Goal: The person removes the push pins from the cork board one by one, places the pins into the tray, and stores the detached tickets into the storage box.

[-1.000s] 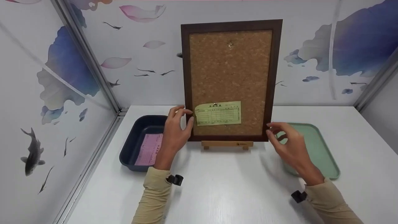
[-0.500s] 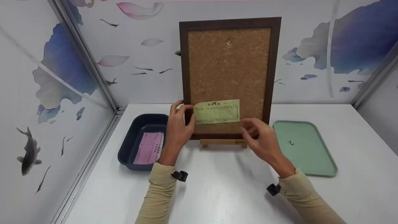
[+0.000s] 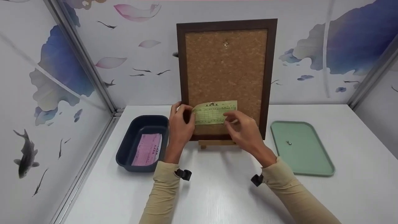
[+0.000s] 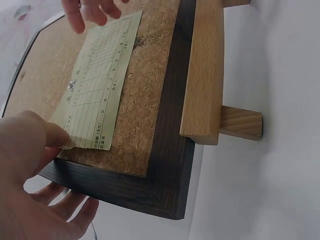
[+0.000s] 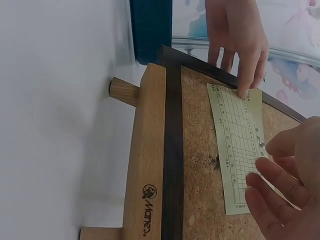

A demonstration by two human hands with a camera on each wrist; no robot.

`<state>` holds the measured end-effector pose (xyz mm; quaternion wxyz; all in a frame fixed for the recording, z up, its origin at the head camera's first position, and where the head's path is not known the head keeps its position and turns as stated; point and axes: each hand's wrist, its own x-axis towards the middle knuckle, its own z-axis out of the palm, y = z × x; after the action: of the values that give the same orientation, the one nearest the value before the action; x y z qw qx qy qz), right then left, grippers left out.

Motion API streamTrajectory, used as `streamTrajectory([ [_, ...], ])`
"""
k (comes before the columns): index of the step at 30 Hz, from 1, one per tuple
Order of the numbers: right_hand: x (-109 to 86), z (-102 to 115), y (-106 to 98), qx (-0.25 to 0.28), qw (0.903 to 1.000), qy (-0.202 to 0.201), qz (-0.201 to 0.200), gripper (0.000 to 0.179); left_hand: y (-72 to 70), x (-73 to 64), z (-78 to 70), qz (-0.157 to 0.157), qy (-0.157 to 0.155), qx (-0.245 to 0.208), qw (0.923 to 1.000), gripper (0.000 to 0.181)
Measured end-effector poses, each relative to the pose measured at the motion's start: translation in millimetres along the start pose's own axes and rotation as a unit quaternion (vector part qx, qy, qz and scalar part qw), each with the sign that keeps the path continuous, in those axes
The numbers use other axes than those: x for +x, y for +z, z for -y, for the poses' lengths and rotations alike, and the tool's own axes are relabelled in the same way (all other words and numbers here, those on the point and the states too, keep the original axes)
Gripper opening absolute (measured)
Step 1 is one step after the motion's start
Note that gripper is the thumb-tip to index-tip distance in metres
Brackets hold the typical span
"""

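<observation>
The slip (image 3: 210, 115) sits at the centre of the head view, fixed to the lower part of the board (image 3: 225, 71) by one pin (image 3: 212, 103) at its top edge. The left hand (image 3: 181, 128) pinches the slip's left edge; the right hand (image 3: 247, 133), thumb and fingers parted, holds nothing in front of the slip's right half (whether a fingertip touches the paper cannot be told). The hands are apart. Judged by look, the slip is light, thin and limp, and likely to tear at the pin. Support it by its edges; grip the pin by its small, probably slippery head.
</observation>
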<state>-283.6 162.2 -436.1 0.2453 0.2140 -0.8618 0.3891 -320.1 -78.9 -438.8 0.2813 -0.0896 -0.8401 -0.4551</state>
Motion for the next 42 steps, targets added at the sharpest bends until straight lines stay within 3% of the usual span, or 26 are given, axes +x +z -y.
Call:
streamTrajectory([
  [8, 23.8, 10, 11, -0.026, 0.9994, 0.019, 0.017, 0.025, 1.0, 1.6, 1.7, -0.012, -0.014, -0.026, 0.9995, 0.012],
  [14, 35.7, 13, 20, -0.029, 0.9985, 0.037, 0.027, 0.028, 2.0, 0.4, 7.0, -0.025, -0.003, -0.050, 0.9984, 0.016],
  [24, 45.0, 17, 30, -0.030, 0.9990, 0.028, 0.021, 0.027, 0.2, -0.8, 12.3, -0.036, 0.000, -0.076, 0.9965, 0.018],
  [33, 47.4, 21, 31, -0.050, 0.9982, 0.034, 0.000, 0.023, 0.5, -0.1, 6.7, -0.030, -0.008, -0.080, 0.9963, 0.018],
  [42, 51.2, 18, 32, -0.067, 0.9973, 0.025, -0.019, 0.015, 4.3, 1.7, 5.7, -0.026, 0.003, -0.082, 0.9963, 0.019],
])
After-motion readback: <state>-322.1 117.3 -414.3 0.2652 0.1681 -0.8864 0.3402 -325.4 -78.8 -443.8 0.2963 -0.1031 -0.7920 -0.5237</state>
